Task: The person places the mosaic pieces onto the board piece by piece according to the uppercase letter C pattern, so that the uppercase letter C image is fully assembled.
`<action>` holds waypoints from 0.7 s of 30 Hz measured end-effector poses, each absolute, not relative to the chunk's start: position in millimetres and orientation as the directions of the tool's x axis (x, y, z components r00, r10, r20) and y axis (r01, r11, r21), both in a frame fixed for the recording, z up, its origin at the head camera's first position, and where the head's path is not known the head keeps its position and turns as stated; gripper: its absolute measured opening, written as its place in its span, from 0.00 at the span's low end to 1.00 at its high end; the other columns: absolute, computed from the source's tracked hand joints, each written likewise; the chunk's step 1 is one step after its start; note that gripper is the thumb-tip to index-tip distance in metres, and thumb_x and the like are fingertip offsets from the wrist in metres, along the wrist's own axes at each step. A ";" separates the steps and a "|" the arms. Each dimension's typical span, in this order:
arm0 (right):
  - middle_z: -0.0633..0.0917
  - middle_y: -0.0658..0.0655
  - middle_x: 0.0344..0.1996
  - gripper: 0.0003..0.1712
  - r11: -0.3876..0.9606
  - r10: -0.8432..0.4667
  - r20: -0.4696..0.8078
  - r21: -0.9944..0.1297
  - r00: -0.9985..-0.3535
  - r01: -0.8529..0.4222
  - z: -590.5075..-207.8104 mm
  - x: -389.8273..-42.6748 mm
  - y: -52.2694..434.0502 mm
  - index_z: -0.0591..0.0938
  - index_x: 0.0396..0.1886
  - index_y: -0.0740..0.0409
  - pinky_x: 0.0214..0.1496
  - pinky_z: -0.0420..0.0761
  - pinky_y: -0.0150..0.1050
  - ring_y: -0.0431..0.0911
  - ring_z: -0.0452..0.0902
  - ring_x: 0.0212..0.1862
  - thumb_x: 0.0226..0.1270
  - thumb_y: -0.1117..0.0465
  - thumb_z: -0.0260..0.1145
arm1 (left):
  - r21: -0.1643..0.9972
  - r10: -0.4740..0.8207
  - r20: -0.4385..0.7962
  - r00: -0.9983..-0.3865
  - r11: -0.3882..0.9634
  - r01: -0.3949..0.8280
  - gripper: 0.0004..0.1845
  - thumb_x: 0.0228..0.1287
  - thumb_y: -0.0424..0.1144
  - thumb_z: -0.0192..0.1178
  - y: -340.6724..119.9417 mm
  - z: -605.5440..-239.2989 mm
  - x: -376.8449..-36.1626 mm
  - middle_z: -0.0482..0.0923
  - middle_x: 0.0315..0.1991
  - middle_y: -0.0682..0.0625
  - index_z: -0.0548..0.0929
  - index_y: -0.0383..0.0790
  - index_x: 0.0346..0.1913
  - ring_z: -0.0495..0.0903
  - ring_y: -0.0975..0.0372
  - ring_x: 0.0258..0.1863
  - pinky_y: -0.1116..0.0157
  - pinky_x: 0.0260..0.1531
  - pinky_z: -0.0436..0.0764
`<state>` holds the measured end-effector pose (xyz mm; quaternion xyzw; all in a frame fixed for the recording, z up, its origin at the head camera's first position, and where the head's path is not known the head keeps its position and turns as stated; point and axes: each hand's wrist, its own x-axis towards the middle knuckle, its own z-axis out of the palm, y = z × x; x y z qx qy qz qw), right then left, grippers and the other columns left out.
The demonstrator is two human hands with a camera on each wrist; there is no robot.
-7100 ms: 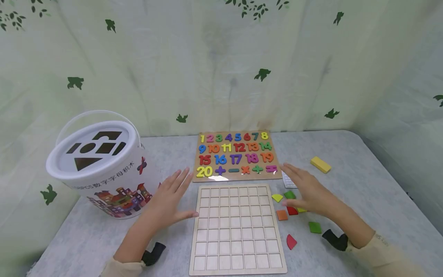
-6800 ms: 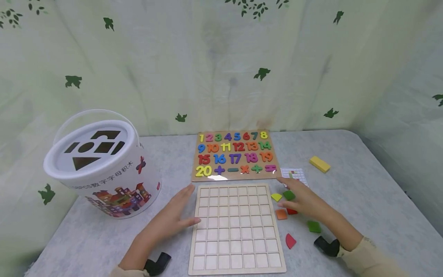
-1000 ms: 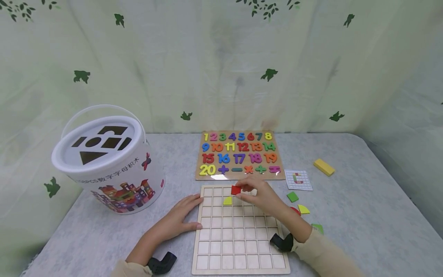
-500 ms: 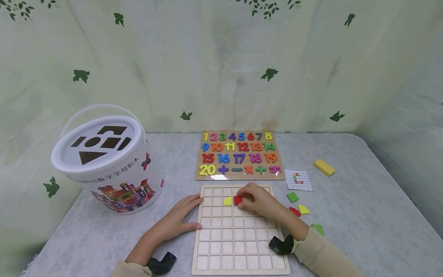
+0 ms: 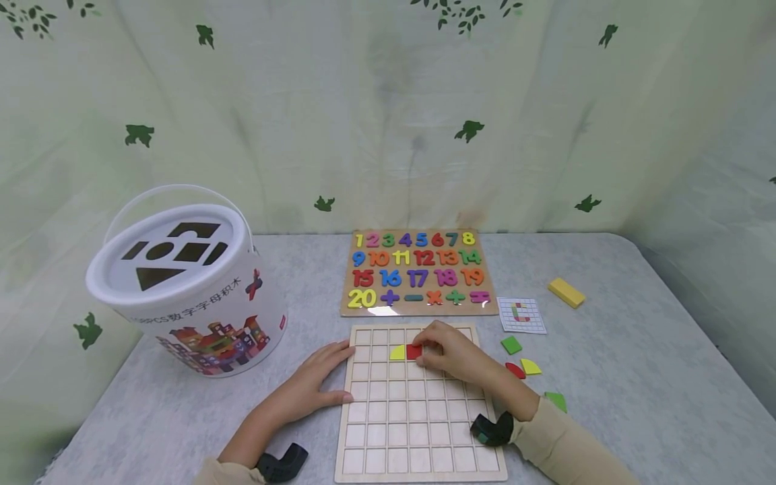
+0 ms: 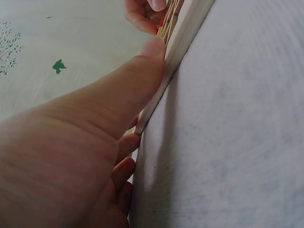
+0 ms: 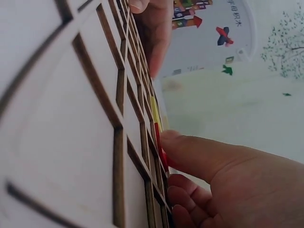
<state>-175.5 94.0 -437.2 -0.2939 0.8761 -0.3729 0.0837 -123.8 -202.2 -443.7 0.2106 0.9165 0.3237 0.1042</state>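
I log: red piece (image 5: pixel 415 351) in grid board (image 5: pixel 418 431) second row, touching yellow piece (image 5: pixel 397 352) | right hand (image 5: pixel 451 353) grip pinching red piece | left hand (image 5: pixel 315 380) grip flat, fingers straight against board's left edge | on desk (image 5: pixel 636 377)

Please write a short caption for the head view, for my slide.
Right hand presses a red piece into the grid board beside a yellow piece.
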 end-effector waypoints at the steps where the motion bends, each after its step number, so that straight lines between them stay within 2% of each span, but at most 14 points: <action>1: 0.74 0.43 0.38 0.14 0.551 -0.582 0.064 -0.702 -0.810 -0.451 -435.7 -175.4 94.2 0.80 0.44 0.49 0.40 0.71 0.34 0.40 0.67 0.38 0.58 0.54 0.65 | 0.637 0.451 -0.057 -0.891 0.703 0.316 0.44 0.48 0.61 0.60 -202.4 -443.8 -123.7 0.53 0.67 0.47 0.61 0.44 0.66 0.48 0.50 0.66 0.45 0.59 0.51; 8: 0.76 0.49 0.44 0.20 0.562 -0.580 0.018 -0.715 -0.814 -0.416 -418.0 -170.6 98.1 0.77 0.51 0.55 0.47 0.74 0.40 0.43 0.71 0.44 0.59 0.55 0.65 | 0.647 0.436 -0.088 -0.896 0.709 0.281 0.44 0.48 0.61 0.61 -201.2 -442.7 -123.4 0.53 0.68 0.50 0.61 0.46 0.67 0.47 0.52 0.67 0.46 0.60 0.51; 13: 0.76 0.54 0.48 0.23 0.495 -0.558 0.149 -0.730 -0.816 -0.472 -404.3 -168.5 114.1 0.75 0.54 0.58 0.48 0.74 0.47 0.50 0.72 0.47 0.58 0.57 0.65 | 0.644 0.446 -0.076 -0.892 0.705 0.298 0.43 0.48 0.60 0.61 -201.7 -443.0 -123.0 0.53 0.67 0.48 0.61 0.45 0.66 0.47 0.51 0.66 0.45 0.59 0.51; 17: 0.75 0.52 0.52 0.27 0.508 -0.513 0.237 -0.691 -0.825 -0.515 -393.9 -161.8 136.3 0.74 0.56 0.56 0.48 0.74 0.49 0.50 0.72 0.50 0.57 0.53 0.66 | 0.640 0.450 -0.071 -0.890 0.705 0.305 0.43 0.49 0.61 0.60 -201.5 -443.5 -122.9 0.53 0.67 0.47 0.61 0.44 0.66 0.48 0.50 0.66 0.44 0.59 0.51; 21: 0.74 0.53 0.55 0.28 0.559 -0.456 0.259 -0.661 -0.852 -0.500 -388.4 -152.8 163.6 0.73 0.57 0.56 0.49 0.74 0.51 0.50 0.70 0.53 0.56 0.53 0.66 | 0.636 0.447 -0.067 -0.892 0.708 0.307 0.43 0.48 0.61 0.60 -201.9 -443.8 -123.3 0.53 0.67 0.48 0.61 0.45 0.66 0.48 0.51 0.66 0.45 0.59 0.52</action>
